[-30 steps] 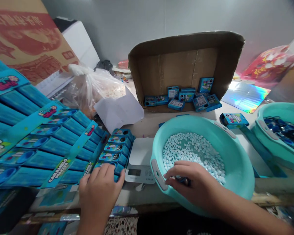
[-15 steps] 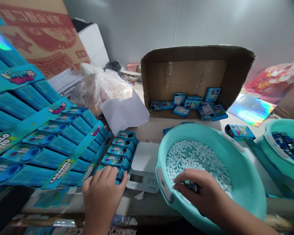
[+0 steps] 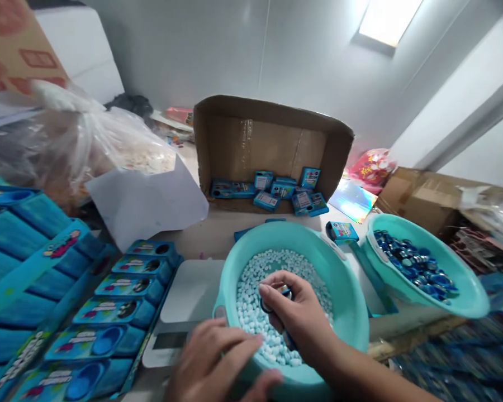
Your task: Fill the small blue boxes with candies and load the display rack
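Observation:
A teal basin (image 3: 343,290) holds a heap of small white-blue candies (image 3: 257,279). My right hand (image 3: 297,318) is inside it, fingers closed on a small dark round container (image 3: 281,293) over the candies. My left hand (image 3: 218,363) grips the basin's near rim, fingers curled over the edge. A white kitchen scale (image 3: 188,290) lies just left of the basin. Left of the scale runs a row of open blue packets (image 3: 126,285).
A second teal basin (image 3: 465,290) at right holds dark blue round pieces. An open cardboard box (image 3: 272,139) at the back contains several blue packets. One blue packet (image 3: 341,230) lies between the basins. A plastic bag (image 3: 109,145), white paper and stacked blue cartons fill the left.
My left hand left the blue packets and took hold of the basin's near rim. My right hand moved toward the middle of the candies. The view swung right and upward.

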`<state>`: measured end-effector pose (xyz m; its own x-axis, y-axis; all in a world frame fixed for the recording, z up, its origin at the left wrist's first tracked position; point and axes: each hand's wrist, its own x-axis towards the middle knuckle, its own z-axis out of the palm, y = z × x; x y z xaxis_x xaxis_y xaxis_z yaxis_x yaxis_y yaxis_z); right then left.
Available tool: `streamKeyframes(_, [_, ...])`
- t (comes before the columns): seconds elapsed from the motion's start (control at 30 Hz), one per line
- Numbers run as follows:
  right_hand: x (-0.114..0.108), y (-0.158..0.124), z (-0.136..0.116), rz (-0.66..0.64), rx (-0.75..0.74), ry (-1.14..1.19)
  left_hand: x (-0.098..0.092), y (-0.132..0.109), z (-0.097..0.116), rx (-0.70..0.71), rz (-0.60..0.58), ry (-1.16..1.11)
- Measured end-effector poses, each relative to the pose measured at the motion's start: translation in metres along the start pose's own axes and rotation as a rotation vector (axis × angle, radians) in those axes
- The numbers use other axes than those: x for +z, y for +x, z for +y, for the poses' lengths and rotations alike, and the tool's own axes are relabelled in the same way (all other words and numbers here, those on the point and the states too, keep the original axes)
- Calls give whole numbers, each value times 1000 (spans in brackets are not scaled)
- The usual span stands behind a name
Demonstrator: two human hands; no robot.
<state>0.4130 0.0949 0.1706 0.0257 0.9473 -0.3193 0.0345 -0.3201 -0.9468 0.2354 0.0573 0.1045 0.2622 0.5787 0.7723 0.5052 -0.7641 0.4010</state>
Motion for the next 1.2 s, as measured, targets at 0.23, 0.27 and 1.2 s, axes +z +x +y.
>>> streamKeyframes(0.23, [-8, -1, -5, -31, -77, -92, 40, 36, 32, 50, 24, -229])
streamKeyframes(0.27, [-10, -2, -6, -51, -71, -102, 39, 34, 33, 54, 31, -233])
streamKeyframes(1.2, [-19, -19, 0, -87, -356, -316, -73, -35, -70, -436, -242, 974])
